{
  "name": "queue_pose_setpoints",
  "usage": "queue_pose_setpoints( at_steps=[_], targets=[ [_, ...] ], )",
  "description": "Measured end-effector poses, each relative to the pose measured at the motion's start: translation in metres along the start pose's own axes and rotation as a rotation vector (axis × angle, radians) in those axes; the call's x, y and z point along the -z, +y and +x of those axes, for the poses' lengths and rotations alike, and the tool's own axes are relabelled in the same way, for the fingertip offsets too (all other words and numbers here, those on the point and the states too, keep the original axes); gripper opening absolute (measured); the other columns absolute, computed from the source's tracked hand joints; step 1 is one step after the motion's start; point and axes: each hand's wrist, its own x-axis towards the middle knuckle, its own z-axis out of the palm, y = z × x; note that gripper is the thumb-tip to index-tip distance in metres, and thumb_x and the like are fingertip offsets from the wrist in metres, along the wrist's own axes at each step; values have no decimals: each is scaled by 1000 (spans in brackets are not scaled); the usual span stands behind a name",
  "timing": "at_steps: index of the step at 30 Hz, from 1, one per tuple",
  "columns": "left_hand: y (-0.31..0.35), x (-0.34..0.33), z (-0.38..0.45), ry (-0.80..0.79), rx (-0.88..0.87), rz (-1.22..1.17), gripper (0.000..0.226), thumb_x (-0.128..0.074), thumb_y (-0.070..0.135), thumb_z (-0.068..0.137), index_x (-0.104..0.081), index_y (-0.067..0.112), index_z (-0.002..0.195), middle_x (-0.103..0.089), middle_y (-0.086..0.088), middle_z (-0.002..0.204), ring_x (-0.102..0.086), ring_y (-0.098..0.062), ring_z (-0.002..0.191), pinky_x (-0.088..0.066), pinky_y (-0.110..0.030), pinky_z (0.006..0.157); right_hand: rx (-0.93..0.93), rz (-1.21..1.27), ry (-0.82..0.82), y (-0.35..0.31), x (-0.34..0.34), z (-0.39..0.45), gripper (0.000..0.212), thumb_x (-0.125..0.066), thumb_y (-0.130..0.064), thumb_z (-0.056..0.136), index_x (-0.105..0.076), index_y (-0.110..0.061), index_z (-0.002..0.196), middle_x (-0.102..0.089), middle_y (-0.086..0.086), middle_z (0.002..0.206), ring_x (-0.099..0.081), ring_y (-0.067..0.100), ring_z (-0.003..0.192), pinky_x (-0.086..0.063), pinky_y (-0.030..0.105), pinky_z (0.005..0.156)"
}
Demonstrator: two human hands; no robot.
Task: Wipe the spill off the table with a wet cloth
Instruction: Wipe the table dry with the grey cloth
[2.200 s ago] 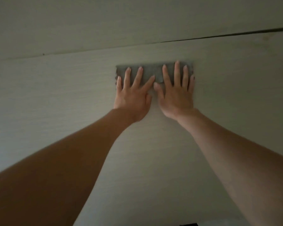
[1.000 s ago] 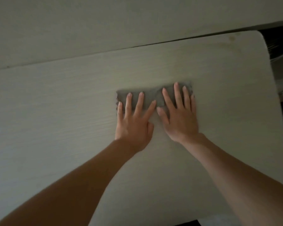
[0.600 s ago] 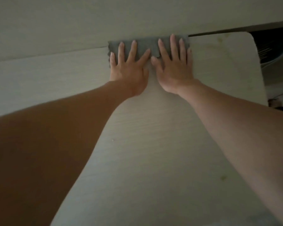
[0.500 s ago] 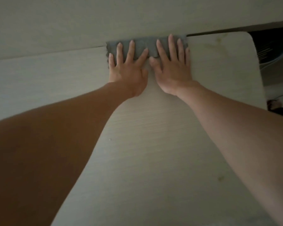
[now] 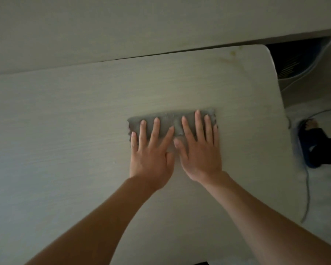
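Both my hands lie flat on the folded grey rectangular cloth (image 5: 171,122), which rests on the pale wood-grain table (image 5: 65,121), right of the table's middle and well back from its far edge. The cloth's long axis runs left to right across my view, roughly in line with the table's far edge, its right end sitting a little farther from me than its left. My left hand (image 5: 151,155) covers the left half, my right hand (image 5: 200,152) the right half, side by side with the thumbs nearly touching at the middle. The fingers (image 5: 156,129) of both hands are straight and spread, pointing away from me across the cloth's short side, pressing down on it and gripping nothing. The near part of the cloth is hidden beneath my palms.

Faint yellowish marks (image 5: 232,54) show near the table's far right corner, well apart from the cloth. Past the right edge, a grey cable (image 5: 307,188) trails over the floor beside a dark blue object (image 5: 310,148) that I cannot identify.
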Motion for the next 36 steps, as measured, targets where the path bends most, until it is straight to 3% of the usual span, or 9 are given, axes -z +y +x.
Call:
queue_pose_setpoints(
  at_steps=[7, 11, 14, 23, 30, 36],
  targets=[
    [-19, 20, 56, 50, -57, 109, 69, -30, 47, 97, -6, 46, 162, 4, -2, 173, 7, -38, 157, -5, -60, 126, 9, 13, 9, 11, 16, 64, 69, -19, -65, 103, -19, -33, 164, -6, 7, 173, -4, 32, 159, -3, 52, 127],
    [-25, 44, 100, 37, -20, 112, 64, -26, 48, 102, 0, 47, 161, 11, -2, 173, 14, -36, 157, 1, -60, 126, -27, 34, -61, 4, 24, 105, 73, -6, -69, 100, -4, -35, 165, 10, 5, 173, 11, 30, 158, 8, 52, 126],
    [-22, 43, 96, 36, -18, 113, 66, -28, 46, 102, 0, 46, 161, 12, -2, 173, 15, -37, 157, 1, -59, 126, -38, 35, -53, 1, 22, 96, 72, -8, -67, 101, -7, -34, 165, 8, 6, 173, 10, 32, 159, 6, 54, 126],
    [-6, -30, -41, 16, -17, 82, 78, -22, 52, 89, -1, 40, 163, 10, -7, 173, 14, -43, 156, -2, -63, 125, 2, 26, -37, -9, -9, -42, 69, -25, -63, 104, -18, -31, 165, -3, 10, 173, -1, 34, 159, -4, 55, 126],
    [-3, -70, -149, -98, -42, 94, 78, -23, 51, 90, 3, 39, 163, 19, -7, 171, 21, -42, 154, -3, -63, 124, -58, -1, -91, -31, -37, -168, 70, -19, -64, 104, -12, -31, 166, 4, 9, 173, 5, 33, 159, -5, 56, 127],
    [-16, -88, -186, -133, -135, 180, 80, -31, 52, 97, 15, 39, 161, 30, -6, 167, 30, -42, 151, 2, -64, 123, -67, -6, -56, -34, -55, -227, 69, -25, -63, 105, -17, -29, 165, 1, 9, 174, 3, 32, 159, -5, 55, 127]
  ],
)
